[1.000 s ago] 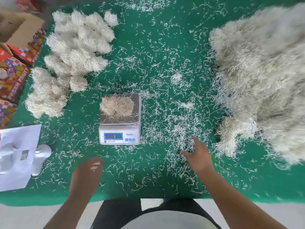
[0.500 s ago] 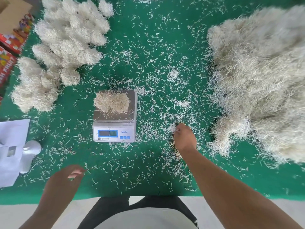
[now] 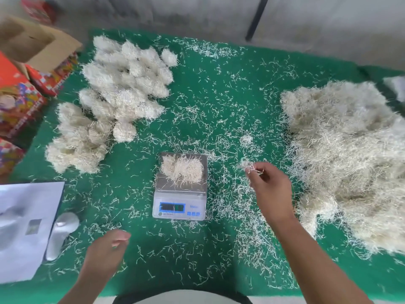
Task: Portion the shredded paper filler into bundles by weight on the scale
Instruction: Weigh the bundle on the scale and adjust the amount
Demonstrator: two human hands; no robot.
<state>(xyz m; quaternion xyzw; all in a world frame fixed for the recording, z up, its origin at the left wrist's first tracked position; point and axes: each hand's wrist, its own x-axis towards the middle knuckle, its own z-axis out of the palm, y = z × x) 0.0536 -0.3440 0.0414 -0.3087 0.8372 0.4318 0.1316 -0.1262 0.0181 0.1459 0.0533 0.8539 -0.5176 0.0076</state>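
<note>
Right hand raised, fingertips pinched together (on a few strands); left hand hovers, loosely curled.

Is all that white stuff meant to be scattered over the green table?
Probably just spillage: loose shreds litter the green table between the big pile, the scale and the finished bundles.

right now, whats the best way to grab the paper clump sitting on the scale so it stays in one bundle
Take the clump of shredded paper around its whole middle, coming straight down from above. It is a loose, low mound on the scale pan with strands straggling toward the display, so a wide cupping grip from both long sides should gather it best; a pinch would likely pull away only a few strands.
</note>
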